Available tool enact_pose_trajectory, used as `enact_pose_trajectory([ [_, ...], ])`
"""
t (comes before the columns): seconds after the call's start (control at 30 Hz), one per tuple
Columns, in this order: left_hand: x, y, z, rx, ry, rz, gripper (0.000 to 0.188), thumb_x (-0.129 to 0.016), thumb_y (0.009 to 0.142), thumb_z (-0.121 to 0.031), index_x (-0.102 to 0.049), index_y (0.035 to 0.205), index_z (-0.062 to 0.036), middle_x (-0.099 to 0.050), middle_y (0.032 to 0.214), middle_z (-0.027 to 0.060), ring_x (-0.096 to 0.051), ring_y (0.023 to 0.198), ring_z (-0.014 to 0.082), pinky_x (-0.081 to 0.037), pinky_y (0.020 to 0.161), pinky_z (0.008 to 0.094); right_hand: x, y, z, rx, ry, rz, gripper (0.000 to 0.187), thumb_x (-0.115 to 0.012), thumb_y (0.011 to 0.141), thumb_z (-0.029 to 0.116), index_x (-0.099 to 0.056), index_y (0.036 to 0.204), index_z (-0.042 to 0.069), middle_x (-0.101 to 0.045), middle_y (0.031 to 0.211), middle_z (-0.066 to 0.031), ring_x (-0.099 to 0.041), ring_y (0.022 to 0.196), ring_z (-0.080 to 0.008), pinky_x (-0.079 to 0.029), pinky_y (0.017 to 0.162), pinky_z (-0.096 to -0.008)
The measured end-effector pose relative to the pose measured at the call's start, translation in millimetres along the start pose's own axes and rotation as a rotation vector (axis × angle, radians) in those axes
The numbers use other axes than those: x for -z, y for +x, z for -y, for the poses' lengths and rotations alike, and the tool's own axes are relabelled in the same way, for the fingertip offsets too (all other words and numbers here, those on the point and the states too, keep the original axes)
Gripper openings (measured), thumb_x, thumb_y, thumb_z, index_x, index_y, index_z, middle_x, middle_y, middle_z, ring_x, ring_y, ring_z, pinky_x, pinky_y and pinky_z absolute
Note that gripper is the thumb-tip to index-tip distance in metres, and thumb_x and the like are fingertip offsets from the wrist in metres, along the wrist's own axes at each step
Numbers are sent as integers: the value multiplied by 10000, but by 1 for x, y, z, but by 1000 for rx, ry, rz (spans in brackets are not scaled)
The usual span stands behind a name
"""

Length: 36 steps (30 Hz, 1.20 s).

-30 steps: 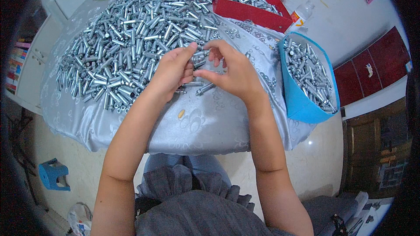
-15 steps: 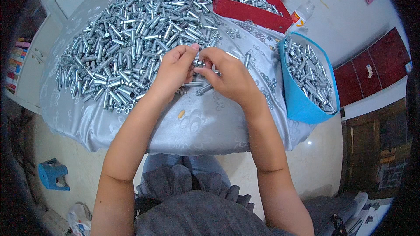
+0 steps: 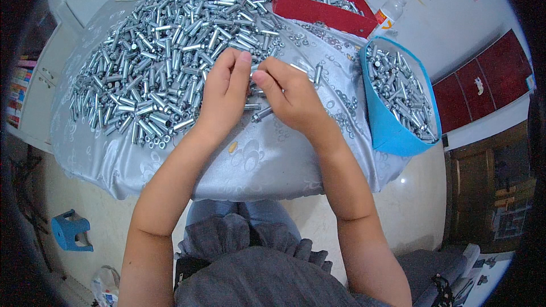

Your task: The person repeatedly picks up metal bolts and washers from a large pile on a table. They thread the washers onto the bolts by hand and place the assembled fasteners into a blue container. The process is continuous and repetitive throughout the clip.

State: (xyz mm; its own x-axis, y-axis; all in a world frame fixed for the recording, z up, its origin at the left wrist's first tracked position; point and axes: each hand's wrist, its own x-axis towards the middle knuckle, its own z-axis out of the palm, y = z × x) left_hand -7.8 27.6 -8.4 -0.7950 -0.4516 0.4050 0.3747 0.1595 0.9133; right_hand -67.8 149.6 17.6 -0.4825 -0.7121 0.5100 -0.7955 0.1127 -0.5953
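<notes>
My left hand (image 3: 224, 88) and my right hand (image 3: 293, 94) meet close together over the near edge of a big pile of silver sleeve anchor bolts (image 3: 165, 59). The fingers of both are curled and closed, thumbs on top. Between them a bit of silver metal shows, an anchor bolt that is mostly hidden by the fingers. Just below the hands, a loose anchor bolt (image 3: 262, 115) lies on the shiny grey tablecloth (image 3: 273, 165).
To the right stands a blue fabric bin (image 3: 401, 136) full of anchor bolts. Farther back is a red box (image 3: 324, 14) holding more, with a clear bottle (image 3: 391, 14) beside it. Loose nuts and washers (image 3: 344, 116) lie between pile and bin. A blue stool (image 3: 71, 231) stands on the floor.
My fingers have closed further around the anchor bolt, which showed more plainly before. Both thumbs have shifted upward. The whole view has moved slightly.
</notes>
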Motion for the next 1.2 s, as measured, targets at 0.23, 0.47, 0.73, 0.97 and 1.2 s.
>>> enact_pose_trajectory([
  [0.23,3,-11,-19,-309,399,26,125,-483,862,-136,-495,836,-14,-529,655,130,-538,567,198,-412,517,300,-11,-4,1,-480,893,80,312,-415,885,296,-496,722,43,-393,533,-14,-392,468,-100,-333,432,-260],
  [0.47,-1,-9,-17,-332,354,149,110,-514,834,-103,-483,888,-12,-538,710,93,-544,600,193,-426,541,293,-2,0,0,-709,944,75,389,-423,863,419,-459,690,72,-349,501,33,-294,410,-54,-210,374,-214],
  [0.73,11,-3,-30,470,-182,929,138,-571,795,-67,-470,874,-16,-548,731,49,-546,574,104,-435,515,201,43,6,-29,-492,973,-459,317,-452,874,304,-403,628,108,-302,507,42,-338,469,-78,-288,463,-228],
  [0.97,25,-4,-24,455,-182,1316,226,-531,843,-221,-484,878,-3,-582,740,61,-580,573,126,-480,503,252,50,7,-34,-483,1161,-568,284,-492,852,225,-372,614,125,-293,506,45,-327,477,-85,-289,481,-230],
  [1.2,22,16,-7,523,-1037,519,751,-333,788,-619,-399,1177,20,-582,860,49,-561,729,119,-491,629,243,43,5,-37,-512,721,-509,230,-520,827,205,-437,652,82,-382,512,17,-367,481,-92,-299,461,-235],
])
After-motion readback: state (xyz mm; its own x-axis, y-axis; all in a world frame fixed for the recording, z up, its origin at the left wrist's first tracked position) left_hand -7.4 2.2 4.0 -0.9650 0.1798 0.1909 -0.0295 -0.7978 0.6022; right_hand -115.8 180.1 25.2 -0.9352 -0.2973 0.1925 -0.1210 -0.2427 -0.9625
